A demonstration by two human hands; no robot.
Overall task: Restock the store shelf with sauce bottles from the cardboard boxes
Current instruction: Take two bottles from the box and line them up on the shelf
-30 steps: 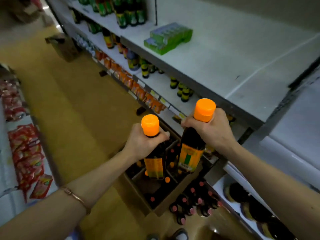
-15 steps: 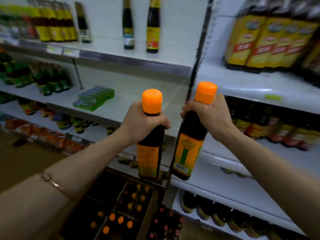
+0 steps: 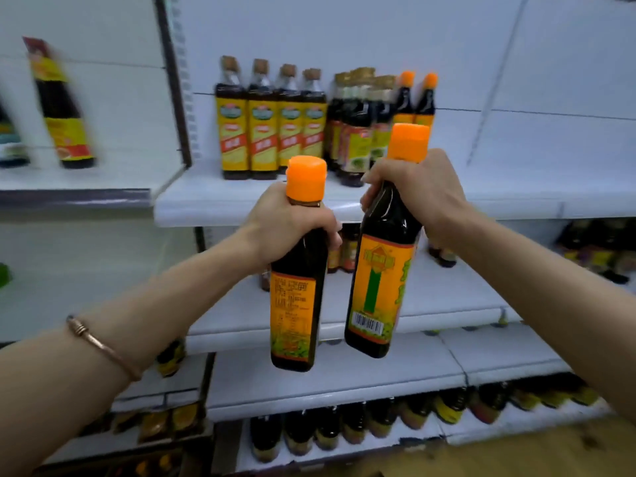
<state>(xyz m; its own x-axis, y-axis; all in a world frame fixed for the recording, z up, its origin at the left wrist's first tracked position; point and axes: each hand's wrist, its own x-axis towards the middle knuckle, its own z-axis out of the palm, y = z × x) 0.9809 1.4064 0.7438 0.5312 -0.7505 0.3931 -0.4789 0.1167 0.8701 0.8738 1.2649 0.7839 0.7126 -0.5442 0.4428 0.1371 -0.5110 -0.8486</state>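
White store shelf (image 3: pixel 261 204), two dark orange-capped sauce bottles (image 3: pixel 296 297), upright

The upper shelf (image 3: pixel 516 201) lies bare to the right of the two orange-capped bottles (image 3: pixel 416 98) standing at its back, an open stretch of white board running to the frame's edge. Its left half is blocked by a row of yellow-labelled bottles (image 3: pixel 268 125) and a cluster of dark bottles (image 3: pixel 358 132) just beside them, with the dark upright post (image 3: pixel 175 80) closing that side. The middle shelf (image 3: pixel 464 297) is largely open, apart from a few small bottles (image 3: pixel 444 256) at its back.
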